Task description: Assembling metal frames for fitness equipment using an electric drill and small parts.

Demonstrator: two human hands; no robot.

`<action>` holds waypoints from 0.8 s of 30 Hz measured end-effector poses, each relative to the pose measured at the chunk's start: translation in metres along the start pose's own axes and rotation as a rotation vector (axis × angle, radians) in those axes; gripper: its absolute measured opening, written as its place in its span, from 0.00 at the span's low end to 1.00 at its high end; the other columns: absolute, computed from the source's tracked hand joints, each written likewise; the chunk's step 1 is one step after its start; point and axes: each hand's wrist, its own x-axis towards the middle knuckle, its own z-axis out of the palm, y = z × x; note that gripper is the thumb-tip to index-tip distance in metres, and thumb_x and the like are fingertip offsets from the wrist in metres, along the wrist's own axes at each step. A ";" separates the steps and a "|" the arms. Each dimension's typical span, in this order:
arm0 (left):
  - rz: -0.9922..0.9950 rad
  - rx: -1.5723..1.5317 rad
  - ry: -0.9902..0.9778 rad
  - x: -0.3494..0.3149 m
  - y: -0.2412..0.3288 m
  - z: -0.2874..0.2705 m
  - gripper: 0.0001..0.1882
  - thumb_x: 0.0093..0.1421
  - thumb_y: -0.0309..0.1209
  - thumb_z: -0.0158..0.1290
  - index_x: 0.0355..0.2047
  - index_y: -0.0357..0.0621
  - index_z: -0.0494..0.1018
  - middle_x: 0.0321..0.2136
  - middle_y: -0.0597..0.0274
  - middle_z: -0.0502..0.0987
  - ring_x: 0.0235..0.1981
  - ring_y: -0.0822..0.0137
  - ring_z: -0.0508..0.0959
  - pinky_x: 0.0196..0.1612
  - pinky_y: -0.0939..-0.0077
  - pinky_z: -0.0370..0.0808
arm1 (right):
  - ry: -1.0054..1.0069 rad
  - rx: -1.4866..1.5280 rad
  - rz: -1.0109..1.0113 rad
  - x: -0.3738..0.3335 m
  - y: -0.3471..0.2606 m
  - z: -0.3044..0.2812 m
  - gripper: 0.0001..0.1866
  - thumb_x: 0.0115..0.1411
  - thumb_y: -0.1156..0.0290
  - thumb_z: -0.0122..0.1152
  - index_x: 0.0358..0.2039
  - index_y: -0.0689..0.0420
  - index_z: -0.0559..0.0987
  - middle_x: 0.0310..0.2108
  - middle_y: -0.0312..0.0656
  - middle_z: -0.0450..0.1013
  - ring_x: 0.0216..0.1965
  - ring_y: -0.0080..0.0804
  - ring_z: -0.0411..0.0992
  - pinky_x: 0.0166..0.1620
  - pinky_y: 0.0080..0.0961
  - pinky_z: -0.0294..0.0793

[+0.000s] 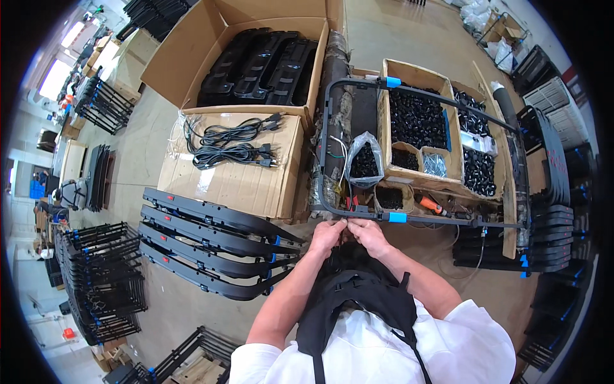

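My left hand and my right hand meet in front of me, at the near side of a black tubular frame. Both are closed, fingertips pinched together at the same spot. What they grip is too small and too covered to make out. Thin wires hang inside the frame's near left corner and run toward my fingers. The frame lies across the workbench and carries blue tape just right of my right hand.
Wooden bins of small black parts sit inside the frame, beside a plastic bag and an orange-handled tool. Leftward are a carton of black housings, coiled power cords on a box, and stacked black curved parts.
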 end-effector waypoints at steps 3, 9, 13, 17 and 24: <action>-0.008 0.116 -0.065 -0.008 -0.003 0.000 0.19 0.73 0.41 0.55 0.32 0.38 0.82 0.26 0.65 0.83 0.23 0.73 0.78 0.28 0.75 0.72 | -0.141 -0.508 -0.292 -0.007 -0.018 -0.008 0.14 0.70 0.68 0.57 0.45 0.64 0.85 0.37 0.45 0.84 0.41 0.33 0.82 0.47 0.31 0.79; 0.326 0.327 0.093 -0.014 -0.047 -0.008 0.18 0.74 0.42 0.53 0.42 0.39 0.81 0.27 0.61 0.83 0.27 0.71 0.81 0.34 0.71 0.76 | -0.185 -1.388 -0.631 -0.039 -0.099 0.024 0.13 0.67 0.70 0.55 0.45 0.60 0.84 0.43 0.52 0.81 0.48 0.54 0.81 0.48 0.42 0.82; 0.421 0.261 0.154 -0.033 -0.044 0.007 0.15 0.75 0.38 0.53 0.44 0.37 0.78 0.26 0.59 0.81 0.29 0.69 0.80 0.39 0.68 0.77 | -0.423 -1.563 -0.791 -0.008 -0.093 0.027 0.11 0.65 0.69 0.56 0.43 0.59 0.81 0.43 0.50 0.80 0.43 0.52 0.82 0.42 0.44 0.83; 0.609 0.211 0.247 -0.033 -0.057 0.009 0.15 0.75 0.38 0.54 0.45 0.35 0.77 0.33 0.54 0.82 0.34 0.66 0.79 0.42 0.66 0.77 | -0.506 -1.873 -0.799 0.012 -0.083 0.036 0.09 0.64 0.69 0.55 0.39 0.60 0.79 0.38 0.49 0.79 0.39 0.48 0.83 0.38 0.44 0.83; 0.517 0.215 0.190 -0.036 -0.051 -0.005 0.15 0.75 0.38 0.55 0.48 0.37 0.77 0.35 0.55 0.81 0.37 0.67 0.78 0.45 0.68 0.77 | -0.644 -1.785 -0.923 0.016 -0.106 0.028 0.09 0.65 0.68 0.56 0.40 0.59 0.80 0.42 0.49 0.76 0.47 0.48 0.80 0.49 0.43 0.80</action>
